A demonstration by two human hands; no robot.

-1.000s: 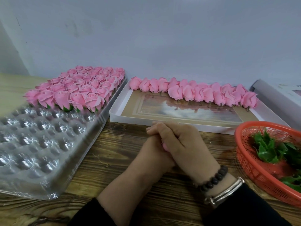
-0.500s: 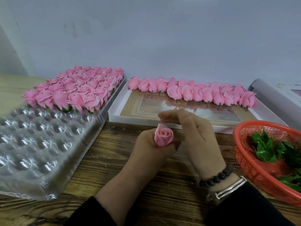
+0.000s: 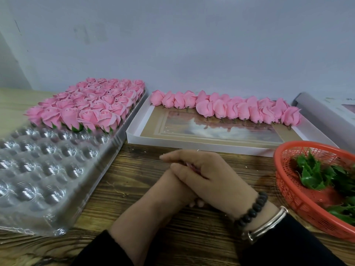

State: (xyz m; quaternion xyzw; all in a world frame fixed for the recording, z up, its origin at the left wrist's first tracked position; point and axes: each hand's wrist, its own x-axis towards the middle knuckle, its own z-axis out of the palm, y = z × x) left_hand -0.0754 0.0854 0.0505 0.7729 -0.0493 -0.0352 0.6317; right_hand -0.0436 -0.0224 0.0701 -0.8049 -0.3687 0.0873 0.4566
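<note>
Over the wooden table my two hands are clasped together. My left hand [image 3: 171, 189] grips a pink rose head [image 3: 192, 166], of which only a pink sliver shows between the fingers. My right hand [image 3: 217, 173], with a bead bracelet and a metal bangle at the wrist, is cupped over the top of the rose and the left hand, hiding nearly all of the flower.
A clear plastic blister tray [image 3: 48, 179] lies at the left, its far rows filled with pink roses [image 3: 92, 106]. A shallow white box [image 3: 192, 144] behind the hands holds a row of loose roses [image 3: 230, 110]. A red basket [image 3: 288, 189] of green calyxes [image 3: 311, 175] sits at the right.
Half a second ago my right hand was lifted and the rose stood uncovered in my left hand. My right hand has come back down over it, as it was a second ago.
</note>
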